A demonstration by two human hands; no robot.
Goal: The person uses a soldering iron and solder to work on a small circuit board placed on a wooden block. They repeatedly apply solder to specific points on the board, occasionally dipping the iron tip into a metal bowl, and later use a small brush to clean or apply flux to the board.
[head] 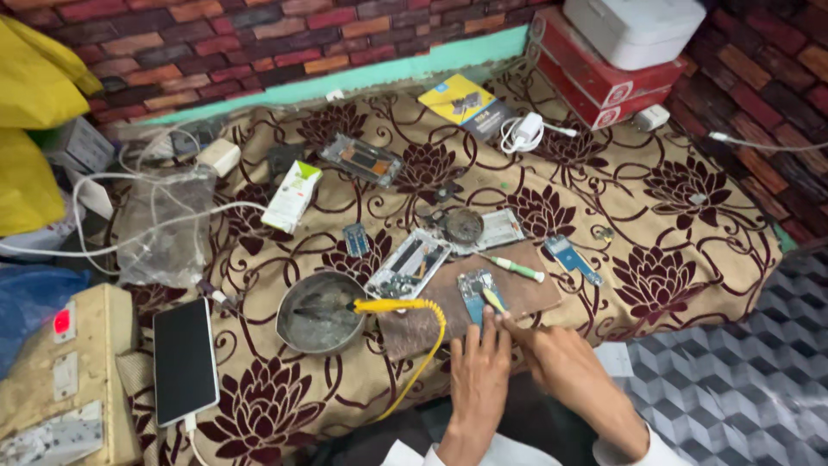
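Note:
My left hand (479, 375) lies flat at the near edge of a brown work mat (535, 289), fingers reaching toward a small blue circuit board (473, 289) on it. My right hand (552, 354) grips a thin tool with a yellow-green handle (493, 299), its tip on the board. A yellow-handled soldering iron (388, 305) rests across a round metal bowl (317, 315), its yellow cord trailing down toward me.
On the floral cloth lie an opened phone frame (408, 263), a green-handled screwdriver (517, 267), a round metal tin (463, 226), small boards, a white box (291, 197) and a charger (524, 131). A black phone (184, 360) charges at left. Red boxes (604, 78) stand at the back.

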